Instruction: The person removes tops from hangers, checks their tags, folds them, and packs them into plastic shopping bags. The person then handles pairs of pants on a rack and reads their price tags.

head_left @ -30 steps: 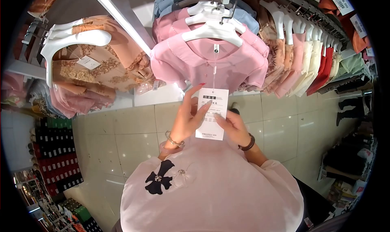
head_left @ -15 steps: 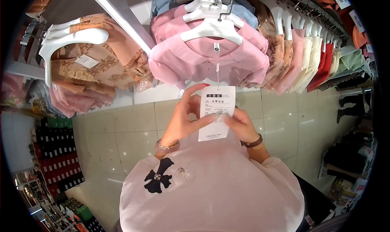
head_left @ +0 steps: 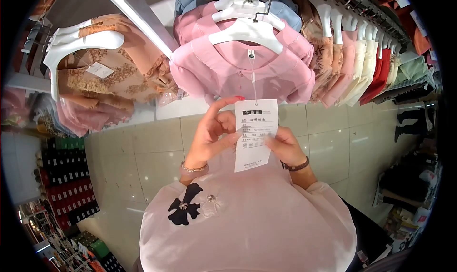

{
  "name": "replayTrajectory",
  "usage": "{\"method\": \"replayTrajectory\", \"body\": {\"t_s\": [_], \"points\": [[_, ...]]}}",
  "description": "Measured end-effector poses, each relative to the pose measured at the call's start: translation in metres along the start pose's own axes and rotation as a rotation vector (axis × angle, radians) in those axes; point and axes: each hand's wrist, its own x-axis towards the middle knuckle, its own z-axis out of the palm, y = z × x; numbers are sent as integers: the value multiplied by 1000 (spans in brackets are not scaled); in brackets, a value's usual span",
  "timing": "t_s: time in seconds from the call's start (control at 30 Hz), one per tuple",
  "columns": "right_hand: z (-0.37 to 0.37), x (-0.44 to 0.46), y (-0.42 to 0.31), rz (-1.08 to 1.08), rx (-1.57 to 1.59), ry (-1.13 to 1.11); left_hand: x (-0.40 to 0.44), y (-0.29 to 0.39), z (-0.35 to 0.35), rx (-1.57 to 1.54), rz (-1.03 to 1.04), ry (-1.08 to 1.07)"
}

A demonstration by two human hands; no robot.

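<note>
A white printed tag [head_left: 256,150] hangs by a string from a pink blouse [head_left: 209,65] on a white hanger [head_left: 247,34]. My left hand [head_left: 213,134] pinches the tag's left edge, its index finger curled up near the top corner. At the right edge, my right hand [head_left: 285,146] grips the tag between thumb and fingers; some of those fingers are hidden behind it. The tag's printed face is turned towards me, tilted slightly.
Lace garments [head_left: 107,79] hang at the left, and a rail of red, cream and pink clothes [head_left: 354,67] at the right. Stacked boxes [head_left: 71,186] stand at the lower left. At the far right are a person's legs [head_left: 412,122].
The tag has turned more squarely to me and sits slightly lower. My left thumb has drawn back towards its left edge, and more print shows. The view has shifted slightly.
</note>
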Motion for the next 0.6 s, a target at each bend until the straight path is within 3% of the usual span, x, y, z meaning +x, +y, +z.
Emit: {"method": "replayTrajectory", "body": {"t_s": [0.6], "points": [[2,-3,1,6,45,12,-2,2,2,-38,-2,-39]]}}
